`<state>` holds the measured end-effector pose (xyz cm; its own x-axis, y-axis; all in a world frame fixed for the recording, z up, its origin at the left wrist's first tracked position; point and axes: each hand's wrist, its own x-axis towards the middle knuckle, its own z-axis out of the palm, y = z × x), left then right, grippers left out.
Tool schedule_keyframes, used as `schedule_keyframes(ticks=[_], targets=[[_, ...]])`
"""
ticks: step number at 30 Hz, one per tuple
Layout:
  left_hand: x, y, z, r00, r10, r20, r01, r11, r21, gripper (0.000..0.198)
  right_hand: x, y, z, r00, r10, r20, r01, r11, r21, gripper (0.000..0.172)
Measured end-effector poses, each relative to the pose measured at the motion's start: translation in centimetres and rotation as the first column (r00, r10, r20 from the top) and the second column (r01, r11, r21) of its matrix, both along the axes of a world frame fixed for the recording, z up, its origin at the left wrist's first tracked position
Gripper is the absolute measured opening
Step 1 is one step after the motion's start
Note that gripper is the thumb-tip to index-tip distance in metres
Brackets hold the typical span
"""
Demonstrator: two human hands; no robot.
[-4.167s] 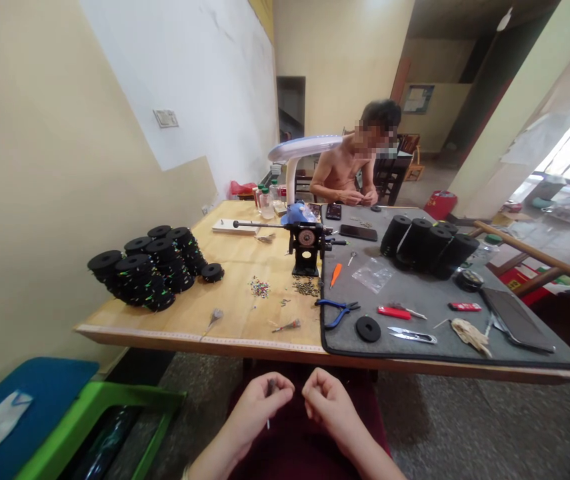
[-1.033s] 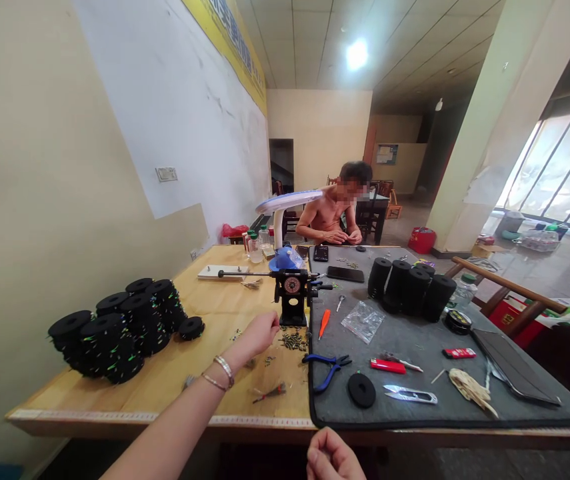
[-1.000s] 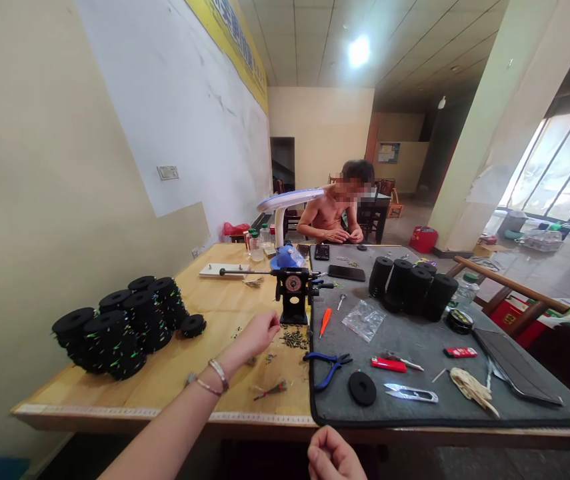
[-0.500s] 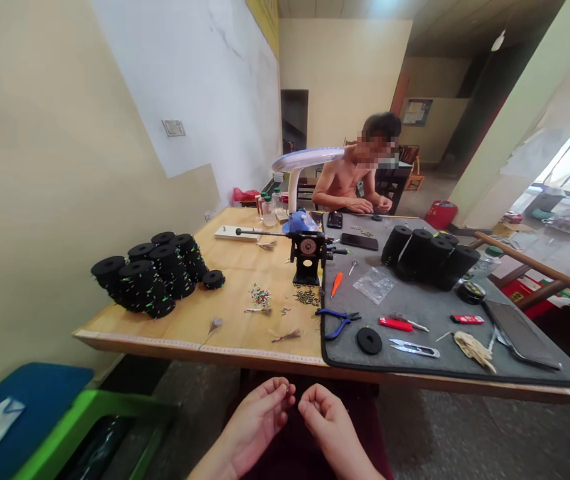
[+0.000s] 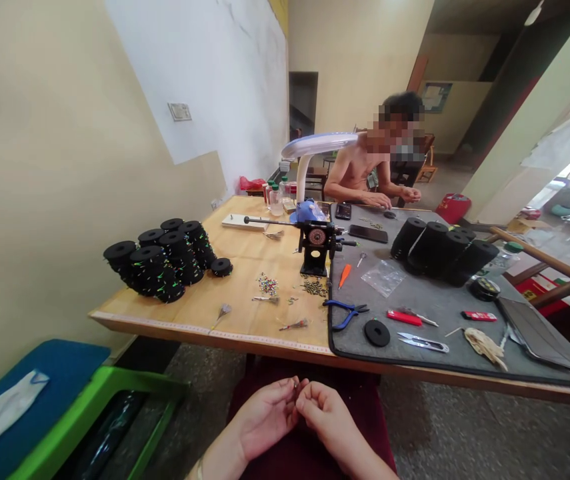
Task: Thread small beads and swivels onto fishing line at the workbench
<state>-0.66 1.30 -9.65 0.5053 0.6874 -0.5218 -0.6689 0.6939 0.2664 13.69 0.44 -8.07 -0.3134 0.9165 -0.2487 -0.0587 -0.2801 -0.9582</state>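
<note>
My left hand point(image 5: 271, 417) and my right hand point(image 5: 323, 411) meet in front of the table's near edge, fingertips touching or nearly so. Thumb and fingers of each are pinched together; whatever they hold is too small to make out. On the table beyond them lie a bundle of fine strands point(image 5: 295, 325), a pile of small coloured beads point(image 5: 267, 284) and a pile of small dark metal pieces point(image 5: 315, 287). Blue-handled pliers point(image 5: 345, 313), a black foam spool point(image 5: 377, 333) and thread snips point(image 5: 423, 343) rest on the grey mat point(image 5: 355, 347).
A black winding device point(image 5: 315, 247) with a long rod stands mid-table before a white lamp point(image 5: 305, 173). Stacked black spools stand left point(image 5: 165, 260) and right point(image 5: 435, 247). A co-worker point(image 5: 365, 173) sits across the table. A green stool point(image 5: 109, 393) is at lower left.
My hands have come together, the right fingertips now reaching the left ones. The view has shifted, so the table sits slightly higher and farther right. The co-worker's hands have moved slightly apart.
</note>
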Motion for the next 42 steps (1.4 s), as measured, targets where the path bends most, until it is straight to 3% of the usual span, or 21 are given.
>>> schedule_keyframes(ticks=[7,20,42], targets=[[0.1,0.1,-0.6,0.999,-0.018,0.037,0.018,1.000,-0.004,0.009,0.1,0.1,-0.4,1.000,0.011,-0.029,-0.013,0.998,-0.069,0.025],[0.0,0.3,-1.3,0.998,-0.034,0.047,0.032,0.998,0.047,0.006,0.1,0.1,0.5,1.000,0.024,-0.010,-0.025,0.993,-0.115,0.022],[0.2,0.3,-0.2,0.998,-0.051,0.043,0.047,0.994,0.097,0.004,0.2,0.0,0.7,1.000,0.020,-0.007,-0.021,0.987,-0.160,0.024]])
